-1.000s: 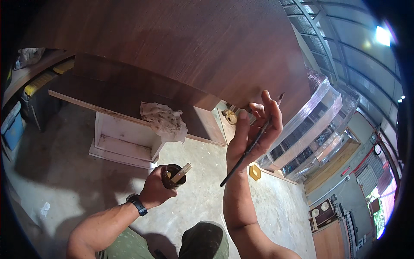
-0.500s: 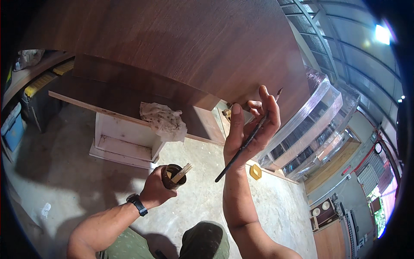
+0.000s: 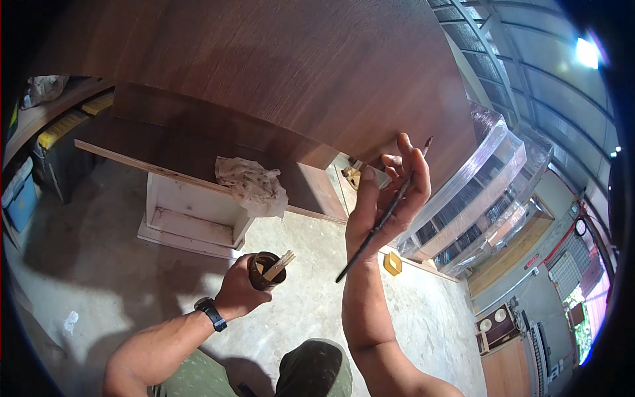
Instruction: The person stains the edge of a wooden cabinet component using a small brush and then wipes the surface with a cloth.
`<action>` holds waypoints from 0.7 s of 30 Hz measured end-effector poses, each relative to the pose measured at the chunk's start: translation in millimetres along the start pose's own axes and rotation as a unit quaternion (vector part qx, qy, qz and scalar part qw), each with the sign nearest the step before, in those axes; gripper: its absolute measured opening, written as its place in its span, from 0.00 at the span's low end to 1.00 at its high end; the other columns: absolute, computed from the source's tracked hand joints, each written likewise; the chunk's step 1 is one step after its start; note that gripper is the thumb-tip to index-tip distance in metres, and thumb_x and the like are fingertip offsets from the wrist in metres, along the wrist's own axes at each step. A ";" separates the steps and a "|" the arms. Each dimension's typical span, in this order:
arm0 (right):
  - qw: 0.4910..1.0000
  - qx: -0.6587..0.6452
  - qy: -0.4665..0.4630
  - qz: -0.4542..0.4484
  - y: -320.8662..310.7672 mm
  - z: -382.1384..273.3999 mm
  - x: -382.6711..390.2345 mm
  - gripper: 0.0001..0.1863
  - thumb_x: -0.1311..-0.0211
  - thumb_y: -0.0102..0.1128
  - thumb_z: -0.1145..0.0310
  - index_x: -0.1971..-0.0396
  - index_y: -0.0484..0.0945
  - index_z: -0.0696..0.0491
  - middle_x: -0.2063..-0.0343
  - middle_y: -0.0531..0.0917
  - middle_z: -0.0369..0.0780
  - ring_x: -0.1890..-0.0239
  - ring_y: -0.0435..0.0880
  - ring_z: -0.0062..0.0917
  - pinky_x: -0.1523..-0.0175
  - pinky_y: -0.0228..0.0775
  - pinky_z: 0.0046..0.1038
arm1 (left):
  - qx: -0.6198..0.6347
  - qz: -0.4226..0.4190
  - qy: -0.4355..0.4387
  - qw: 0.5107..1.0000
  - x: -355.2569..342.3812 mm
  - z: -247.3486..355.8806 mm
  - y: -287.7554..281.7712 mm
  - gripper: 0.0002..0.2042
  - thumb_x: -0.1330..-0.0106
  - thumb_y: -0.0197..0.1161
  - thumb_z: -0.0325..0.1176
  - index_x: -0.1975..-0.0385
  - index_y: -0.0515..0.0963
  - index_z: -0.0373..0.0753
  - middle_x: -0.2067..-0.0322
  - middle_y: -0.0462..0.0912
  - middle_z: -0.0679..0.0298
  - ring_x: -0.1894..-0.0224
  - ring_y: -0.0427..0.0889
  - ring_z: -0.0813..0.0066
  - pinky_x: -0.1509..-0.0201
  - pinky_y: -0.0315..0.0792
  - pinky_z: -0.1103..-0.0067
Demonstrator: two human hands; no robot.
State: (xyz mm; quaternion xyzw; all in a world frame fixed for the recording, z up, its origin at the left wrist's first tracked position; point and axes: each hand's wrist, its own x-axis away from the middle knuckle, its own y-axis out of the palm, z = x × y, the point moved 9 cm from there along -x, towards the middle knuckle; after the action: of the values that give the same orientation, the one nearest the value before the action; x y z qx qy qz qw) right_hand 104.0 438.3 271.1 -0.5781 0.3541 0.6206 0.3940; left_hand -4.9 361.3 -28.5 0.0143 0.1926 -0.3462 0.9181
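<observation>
My left hand is wrapped round a small dark can, held upright low above the floor. A flat wooden-handled brush leans in the can, its pale end sticking out over the rim. In my raised right hand, a thin dark paintbrush lies slantwise between the fingers, reddish-brown tip up. A small pale patch shows between that thumb and the fingers; I cannot make out what it is. Those fingertips are near the lower edge of a large brown wooden panel; whether they touch it I cannot tell.
A crumpled, stained cloth hangs over the edge of a dark board, above a white open box. Plastic-wrapped furniture stands at the right. On the floor lies a yellow lid-like piece. Dark bins with yellow lids stand at left.
My right hand has shifted slightly and its thumb has bent toward the fingers; the thin paintbrush has moved a little with it. My left hand and the can have stayed put.
</observation>
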 end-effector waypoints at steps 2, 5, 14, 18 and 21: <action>1.000 -0.029 0.006 0.002 -1.8 0.1 1.1 0.26 0.29 0.60 0.75 0.33 0.66 0.53 0.33 0.76 0.48 0.43 0.80 0.25 0.35 0.71 0.32 | 0.005 0.006 0.004 1.000 1.2 -0.1 -1.2 0.38 0.58 0.84 0.34 0.44 0.74 0.34 0.50 0.85 0.54 0.47 0.85 0.60 0.39 0.78 0.69; 0.998 -0.064 0.020 0.018 -5.4 0.7 3.3 0.23 0.27 0.58 0.75 0.34 0.66 0.54 0.34 0.77 0.50 0.42 0.83 0.28 0.35 0.74 0.35 | 0.011 0.007 0.018 1.000 1.9 1.6 -3.0 0.36 0.58 0.84 0.34 0.45 0.75 0.34 0.51 0.85 0.54 0.47 0.85 0.60 0.39 0.78 0.68; 0.998 -0.042 -0.035 0.024 -20.5 -15.8 7.1 0.21 0.27 0.61 0.78 0.37 0.68 0.55 0.39 0.80 0.54 0.50 0.89 0.28 0.44 0.82 0.28 | -0.004 0.016 0.040 0.999 1.3 3.9 -5.1 0.34 0.57 0.82 0.34 0.47 0.75 0.35 0.53 0.85 0.54 0.49 0.85 0.58 0.41 0.79 0.67; 0.998 0.035 -0.043 0.029 -9.6 -13.1 1.8 0.27 0.31 0.70 0.74 0.36 0.68 0.55 0.37 0.79 0.50 0.48 0.84 0.27 0.42 0.77 0.30 | -0.010 0.009 0.067 0.998 0.9 5.6 -2.9 0.32 0.56 0.77 0.28 0.45 0.76 0.35 0.51 0.83 0.55 0.47 0.84 0.59 0.40 0.78 0.68; 0.995 0.093 -0.028 0.032 -2.2 -7.1 -1.0 0.32 0.33 0.73 0.68 0.34 0.66 0.54 0.34 0.78 0.46 0.44 0.79 0.27 0.39 0.71 0.31 | 0.021 -0.005 0.002 1.000 0.1 -0.8 -2.4 0.35 0.58 0.82 0.33 0.45 0.76 0.36 0.51 0.85 0.56 0.48 0.85 0.62 0.39 0.78 0.69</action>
State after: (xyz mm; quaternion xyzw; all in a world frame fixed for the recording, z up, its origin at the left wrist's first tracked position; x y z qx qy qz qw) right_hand 109.1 432.8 271.7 -0.5091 0.4177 0.6135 0.4358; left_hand -6.6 359.6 -29.0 0.0331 0.1868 -0.3544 0.9156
